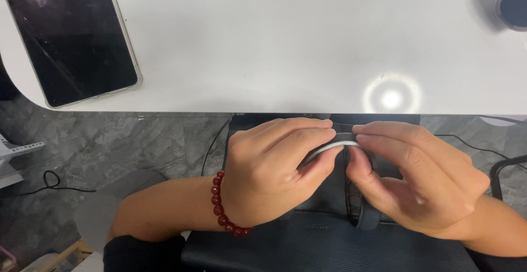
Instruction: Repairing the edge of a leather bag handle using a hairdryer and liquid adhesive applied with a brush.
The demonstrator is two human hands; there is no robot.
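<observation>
1. We see a dark leather bag (329,239) lying low in the frame, below the edge of the white surface (285,41); its skin is smooth with a fine grain, and a seam runs across it.
2. A flat, curved strap (332,147) rises from the bag between the two hands; its outer face is dark and its edge looks pale grey and smooth; it bends like an arch.
3. The left hand (274,176) comes in from the left with the wrist nearly straight; its fingers (299,135) are curled together over the top of the strap and the thumb presses from below, so the hand is clamped on the strap.
4. On the left wrist sits a bracelet (219,209) of round, dark red beads that shine a little.
5. The right hand (422,181) comes in from the right, palm turned toward the left hand; its fingers (395,137) lie long and close together on the strap, and the thumb pinches it from under; the tips of both hands nearly touch.
6. On the white surface, which is glossy and reflects round lights, a black phone (71,36) in a clear case lies at the far left, well apart from the hands.
7. The floor (110,146) under it is grey stone with a marble pattern; thin black cables (52,183) lie on it.
</observation>
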